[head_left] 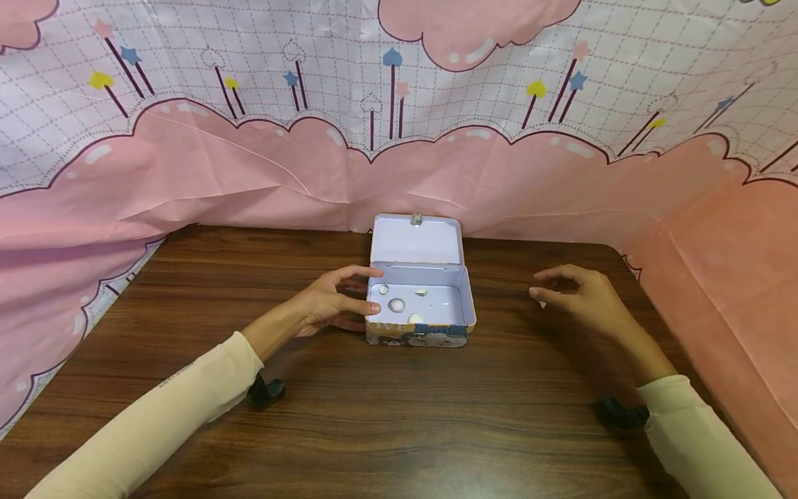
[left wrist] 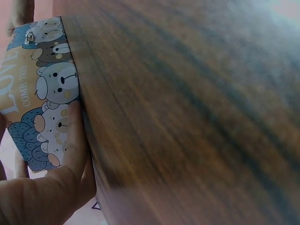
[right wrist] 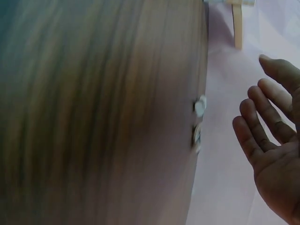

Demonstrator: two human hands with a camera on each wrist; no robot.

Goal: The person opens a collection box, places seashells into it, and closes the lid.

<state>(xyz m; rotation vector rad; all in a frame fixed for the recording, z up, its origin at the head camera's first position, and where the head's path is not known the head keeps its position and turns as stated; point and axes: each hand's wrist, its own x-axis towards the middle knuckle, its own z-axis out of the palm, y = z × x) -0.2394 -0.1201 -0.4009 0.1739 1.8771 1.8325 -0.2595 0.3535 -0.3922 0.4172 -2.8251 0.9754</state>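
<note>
A small tin box (head_left: 469,305) printed with cartoon bears stands on the table with its hinged lid (head_left: 418,240) raised. Inside lie several small whitish shell-like pieces (head_left: 396,305). My left hand (head_left: 324,299) holds the box by its left end, thumb and forefinger over the rim. In the left wrist view, a finger lies along the bear-printed front (left wrist: 58,84). To the right of the box, my right hand (head_left: 576,294) hovers with loosely bent fingers and holds nothing. Small pale pieces (right wrist: 200,107) lie on the table near it in the right wrist view; in the head view the hand mostly hides them.
The box stands near the back edge of the dark wooden table (head_left: 399,409). Behind it hangs a pink and white patterned cloth (head_left: 262,163), which also runs along the right side. Black wrist-mounted parts (head_left: 267,391) show below both forearms.
</note>
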